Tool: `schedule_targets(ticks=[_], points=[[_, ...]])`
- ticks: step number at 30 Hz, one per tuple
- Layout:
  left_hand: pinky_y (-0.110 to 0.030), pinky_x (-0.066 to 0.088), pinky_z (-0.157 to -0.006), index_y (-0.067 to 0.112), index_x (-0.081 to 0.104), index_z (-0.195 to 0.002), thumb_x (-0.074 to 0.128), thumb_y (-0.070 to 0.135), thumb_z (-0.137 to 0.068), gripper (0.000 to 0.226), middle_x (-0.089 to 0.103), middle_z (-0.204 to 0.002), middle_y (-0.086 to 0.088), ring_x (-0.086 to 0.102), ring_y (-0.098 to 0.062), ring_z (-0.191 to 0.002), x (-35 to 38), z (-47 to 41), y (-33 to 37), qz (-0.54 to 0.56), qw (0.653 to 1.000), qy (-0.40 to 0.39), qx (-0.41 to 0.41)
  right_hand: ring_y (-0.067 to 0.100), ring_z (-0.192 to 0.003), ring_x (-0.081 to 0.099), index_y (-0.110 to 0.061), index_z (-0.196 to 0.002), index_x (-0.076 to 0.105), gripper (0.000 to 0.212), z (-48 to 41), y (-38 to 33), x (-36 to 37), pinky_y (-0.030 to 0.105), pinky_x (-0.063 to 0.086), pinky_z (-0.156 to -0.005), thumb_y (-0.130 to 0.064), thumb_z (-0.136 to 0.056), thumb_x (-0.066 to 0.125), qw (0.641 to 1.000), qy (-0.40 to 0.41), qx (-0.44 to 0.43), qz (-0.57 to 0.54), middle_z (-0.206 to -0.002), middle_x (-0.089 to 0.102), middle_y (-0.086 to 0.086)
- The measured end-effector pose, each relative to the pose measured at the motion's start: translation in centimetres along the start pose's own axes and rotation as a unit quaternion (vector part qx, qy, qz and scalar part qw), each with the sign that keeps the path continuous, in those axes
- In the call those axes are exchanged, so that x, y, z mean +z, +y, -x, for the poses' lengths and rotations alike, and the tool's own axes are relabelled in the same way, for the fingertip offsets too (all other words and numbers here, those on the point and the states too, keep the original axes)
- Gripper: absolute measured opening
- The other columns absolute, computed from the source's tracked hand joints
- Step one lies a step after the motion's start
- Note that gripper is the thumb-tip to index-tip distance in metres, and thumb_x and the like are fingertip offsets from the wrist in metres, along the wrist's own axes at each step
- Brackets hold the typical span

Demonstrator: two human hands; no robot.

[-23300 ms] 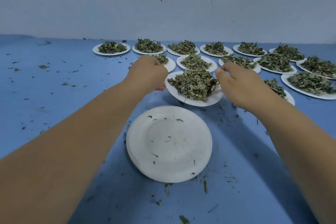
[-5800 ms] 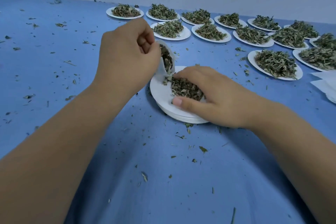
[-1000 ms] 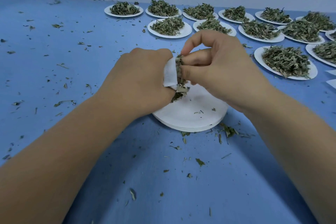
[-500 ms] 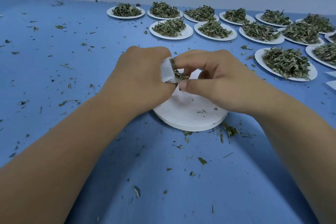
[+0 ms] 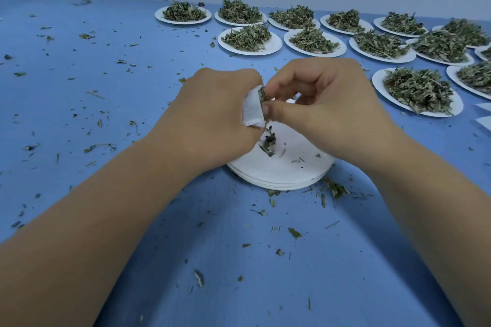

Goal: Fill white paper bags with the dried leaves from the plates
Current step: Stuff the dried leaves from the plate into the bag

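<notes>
My left hand [image 5: 212, 117] grips a small white paper bag [image 5: 252, 111] above a stack of white plates [image 5: 281, 175] at the table's middle. Dried leaves [image 5: 263, 94] show at the bag's mouth. My right hand [image 5: 324, 109] pinches those leaves at the bag's opening with thumb and curled fingers. A small clump of leaves [image 5: 268, 142] lies on the top plate, which is otherwise almost bare, just under the bag.
Several white plates heaped with dried leaves [image 5: 249, 38] stand in rows at the back and right, the nearest [image 5: 418, 91] to the right of my hands. Leaf crumbs litter the blue table [image 5: 106, 103]. White paper pieces [image 5: 485, 119] lie at the right edge.
My right hand's fingers have pushed leaves deeper into the bag's mouth, and a small clump has dropped onto the top plate. My left hand holds the bag in much the same place.
</notes>
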State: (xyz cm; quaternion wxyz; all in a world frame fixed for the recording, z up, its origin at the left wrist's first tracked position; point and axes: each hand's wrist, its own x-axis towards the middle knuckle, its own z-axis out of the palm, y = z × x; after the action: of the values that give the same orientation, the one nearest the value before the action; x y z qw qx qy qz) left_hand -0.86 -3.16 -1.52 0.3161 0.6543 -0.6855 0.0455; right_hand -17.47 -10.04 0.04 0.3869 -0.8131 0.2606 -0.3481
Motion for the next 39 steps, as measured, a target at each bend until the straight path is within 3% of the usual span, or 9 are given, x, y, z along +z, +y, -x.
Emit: schedule_targets(ticks=[4,9,13,18,23,27,31,34,39], points=[[-0.046,0.049,-0.064,0.019,0.061,-0.087,0.066,0.023,-0.078,0.011,0.059,-0.069,0.002,0.056,-0.025,-0.07,-0.2,0.0,0.1,0.002,1.0,-0.023,0.002,0.001,-0.067,0.06,-0.022,-0.074,0.078,0.018,0.2,-0.1,1.3,0.013,0.041,-0.064,-0.005,-0.078,0.081,0.999,0.027,-0.001,0.025,-0.082,0.071,-0.008],[-0.042,0.049,-0.062,0.02,0.064,-0.09,0.066,0.026,-0.082,0.01,0.059,-0.068,0.003,0.056,-0.023,-0.067,-0.6,0.3,-0.1,0.012,1.0,0.002,0.011,0.006,-0.078,0.064,-0.029,-0.085,0.078,0.021,-0.1,-0.1,0.0,0.012,0.045,-0.073,-0.008,-0.089,0.076,0.998,-0.067,0.014,-0.012,-0.086,0.072,-0.009],[-0.045,0.049,-0.062,0.019,0.06,-0.089,0.066,0.026,-0.083,0.01,0.055,-0.068,0.004,0.053,-0.026,-0.066,-0.4,0.2,0.4,-0.008,0.999,-0.011,0.039,0.005,-0.072,0.06,-0.023,-0.081,0.078,0.015,-0.2,0.5,0.0,0.011,0.042,-0.066,-0.009,-0.081,0.083,1.0,-0.02,0.012,-0.002,-0.08,0.07,-0.015],[-0.044,0.049,-0.068,0.02,0.066,-0.096,0.074,0.025,-0.08,0.019,0.062,-0.083,0.002,0.056,-0.023,-0.08,-0.6,0.1,0.3,-0.009,0.996,0.044,0.083,0.013,-0.087,0.066,-0.02,-0.094,0.056,0.034,-0.7,0.8,-0.2,0.042,0.058,-0.089,-0.018,-0.075,0.084,0.989,-0.036,0.099,-0.104,-0.101,0.07,-0.005],[-0.041,0.044,-0.088,0.006,0.069,-0.085,0.064,0.022,-0.083,0.016,0.066,-0.103,-0.006,0.057,-0.029,-0.106,-0.4,-0.3,1.0,0.033,0.981,0.099,0.164,0.013,-0.066,0.058,-0.017,-0.107,0.061,0.024,-0.9,0.6,0.1,0.029,0.054,-0.072,-0.008,-0.085,0.062,0.942,-0.157,0.137,-0.264,-0.08,0.063,-0.003],[-0.031,0.038,-0.101,0.006,0.069,-0.084,0.07,0.022,-0.086,0.016,0.062,-0.119,-0.01,0.051,-0.03,-0.121,-0.7,-0.5,1.1,0.034,0.977,0.116,0.177,0.014,-0.069,0.059,-0.022,-0.096,0.064,0.017,-1.1,0.4,-0.3,0.039,0.049,-0.08,-0.012,-0.083,0.057,0.947,-0.173,0.13,-0.236,-0.08,0.06,-0.001],[-0.026,0.034,-0.105,0.004,0.07,-0.089,0.077,0.027,-0.085,0.024,0.06,-0.127,-0.009,0.049,-0.028,-0.126,-0.9,-0.6,0.8,0.027,0.982,0.091,0.165,0.018,-0.069,0.061,-0.023,-0.085,0.068,0.021,-1.0,0.1,-0.8,0.036,0.05,-0.076,-0.02,-0.084,0.048,0.916,-0.227,0.143,-0.297,-0.084,0.062,0.001],[-0.026,0.036,-0.103,0.006,0.07,-0.091,0.075,0.026,-0.085,0.022,0.061,-0.126,-0.009,0.051,-0.027,-0.124,-0.8,-0.5,0.9,0.042,0.982,0.091,0.158,0.02,-0.076,0.057,-0.019,-0.097,0.068,0.016,-0.7,0.3,-0.6,0.037,0.052,-0.081,-0.027,-0.091,0.056,0.927,-0.209,0.122,-0.287,-0.089,0.064,0.0],[-0.015,0.033,-0.096,0.008,0.068,-0.087,0.068,0.022,-0.082,0.014,0.061,-0.125,-0.005,0.053,-0.023,-0.122,-0.8,-0.3,1.2,0.06,0.982,0.101,0.15,0.034,-0.095,0.057,-0.003,-0.109,0.063,0.021,-0.6,0.5,0.0,0.054,0.047,-0.091,-0.015,-0.091,0.063,0.936,-0.173,0.099,-0.289,-0.1,0.064,0.016]])
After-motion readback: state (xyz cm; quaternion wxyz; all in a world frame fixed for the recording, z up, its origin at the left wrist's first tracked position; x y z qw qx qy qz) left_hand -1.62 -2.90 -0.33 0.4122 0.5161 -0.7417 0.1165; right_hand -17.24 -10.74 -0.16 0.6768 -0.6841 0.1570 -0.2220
